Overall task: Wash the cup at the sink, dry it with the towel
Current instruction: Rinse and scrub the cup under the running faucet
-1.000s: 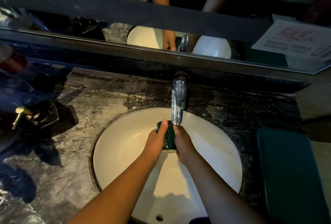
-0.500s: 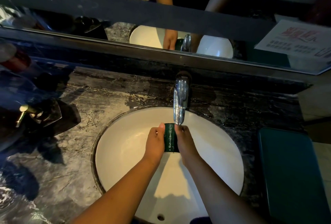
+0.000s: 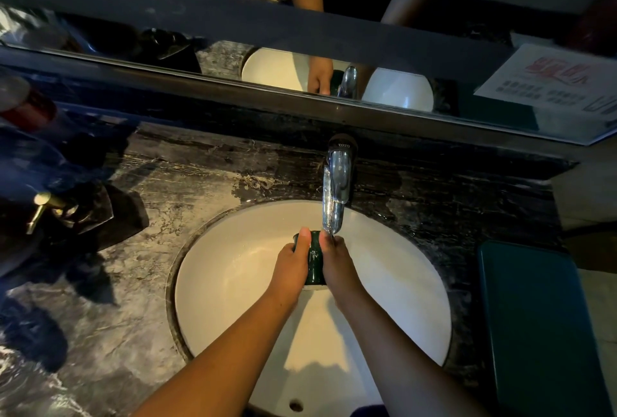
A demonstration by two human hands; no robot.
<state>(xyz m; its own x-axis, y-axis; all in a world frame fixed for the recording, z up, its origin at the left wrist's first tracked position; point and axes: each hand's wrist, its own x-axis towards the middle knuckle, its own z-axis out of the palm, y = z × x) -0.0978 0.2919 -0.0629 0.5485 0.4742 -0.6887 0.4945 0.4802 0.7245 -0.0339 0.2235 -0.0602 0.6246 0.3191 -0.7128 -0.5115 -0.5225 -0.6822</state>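
While the one dark green cup [image 3: 314, 258] is held at the centre of the frame, just under the single faucet [image 3: 335, 189] and above the white sink [image 3: 233, 283], the left hand [image 3: 290, 266] and the right hand [image 3: 338, 266] both grip its sides. Washing seems in progress; drying is not begun. One teal flat thing, perhaps the towel [image 3: 534, 333], lies at the right on the tabletop [image 3: 133, 283].

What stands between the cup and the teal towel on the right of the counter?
Nothing visible. The left hand and right hand grip the cup over the sink, under the faucet; toward the towel lie only sink rim and marble counter.
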